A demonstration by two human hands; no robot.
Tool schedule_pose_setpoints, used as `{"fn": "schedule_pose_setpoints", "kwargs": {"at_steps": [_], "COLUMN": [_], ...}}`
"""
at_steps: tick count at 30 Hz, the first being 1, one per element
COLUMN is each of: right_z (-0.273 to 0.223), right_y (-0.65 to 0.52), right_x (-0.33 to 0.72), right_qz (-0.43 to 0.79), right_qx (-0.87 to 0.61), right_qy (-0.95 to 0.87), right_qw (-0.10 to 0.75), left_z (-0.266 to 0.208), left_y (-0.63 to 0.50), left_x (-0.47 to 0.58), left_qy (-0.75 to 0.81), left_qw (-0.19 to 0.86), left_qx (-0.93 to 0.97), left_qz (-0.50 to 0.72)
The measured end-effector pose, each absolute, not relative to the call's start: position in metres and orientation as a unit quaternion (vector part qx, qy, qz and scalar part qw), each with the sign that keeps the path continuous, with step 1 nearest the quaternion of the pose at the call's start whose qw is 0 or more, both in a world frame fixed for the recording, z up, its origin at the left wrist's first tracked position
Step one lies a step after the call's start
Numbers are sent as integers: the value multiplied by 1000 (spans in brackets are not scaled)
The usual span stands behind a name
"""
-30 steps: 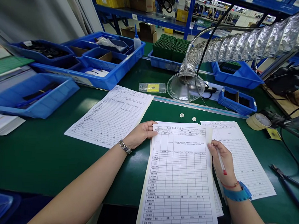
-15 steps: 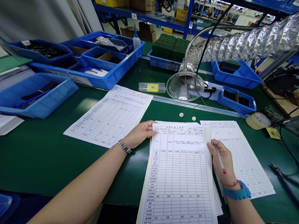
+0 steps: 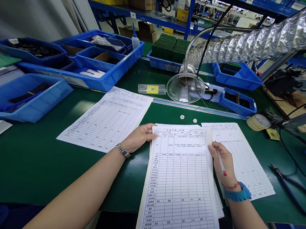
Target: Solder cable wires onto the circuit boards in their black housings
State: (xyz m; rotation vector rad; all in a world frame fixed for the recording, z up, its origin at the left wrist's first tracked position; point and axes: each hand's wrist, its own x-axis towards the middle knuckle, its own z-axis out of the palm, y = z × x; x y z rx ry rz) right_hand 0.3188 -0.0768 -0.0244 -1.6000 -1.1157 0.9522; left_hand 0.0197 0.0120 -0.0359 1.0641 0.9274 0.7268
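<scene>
A stack of printed forms (image 3: 181, 184) with a table grid lies in front of me, its near end reaching past the table edge. My left hand (image 3: 138, 138) pinches its upper left edge between thumb and fingers. At the upper right edge, my right hand (image 3: 223, 164) grips the sheets and also keeps a pen (image 3: 221, 161) with a red end tucked in the fingers. Beside my left hand lies another form (image 3: 106, 120). More forms (image 3: 239, 160) lie to the right, partly behind my right hand.
Pliers (image 3: 289, 186) lie at the right, near a tape roll (image 3: 259, 122). Two small white pieces (image 3: 182, 117) sit beyond the forms. A clear fume hood (image 3: 185, 89) on a foil duct hangs behind. Blue bins (image 3: 28, 97) stand at left; a small blue tray (image 3: 237, 103) is at back right.
The whole view has shifted slightly, so things appear a little further left. Both hands keep their hold on the forms, and the pen stays in my right hand.
</scene>
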Motion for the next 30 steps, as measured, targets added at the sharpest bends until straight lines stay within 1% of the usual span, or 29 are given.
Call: {"fn": "schedule_pose_setpoints", "kwargs": {"at_steps": [7,20,23,27,30], "right_z": [-25,-17,-6,7,9], "right_y": [-76,-76,-83,-110,-129], "right_x": [318,316,311,304,313], "right_qz": [383,380,415,505,543], "right_qx": [-645,-660,-638,-609,-601], "right_qy": [-456,-453,-443,-437,-416], "right_qw": [479,464,473,427,414], "left_z": [-35,-36,-34,-31,-30], "left_y": [12,12,12,12,11], "left_x": [21,21,22,22,22], "left_qy": [414,414,421,428,419], "left_qw": [708,703,702,692,693], "left_qx": [470,474,453,425,435], "left_qz": [327,331,352,396,393]}}
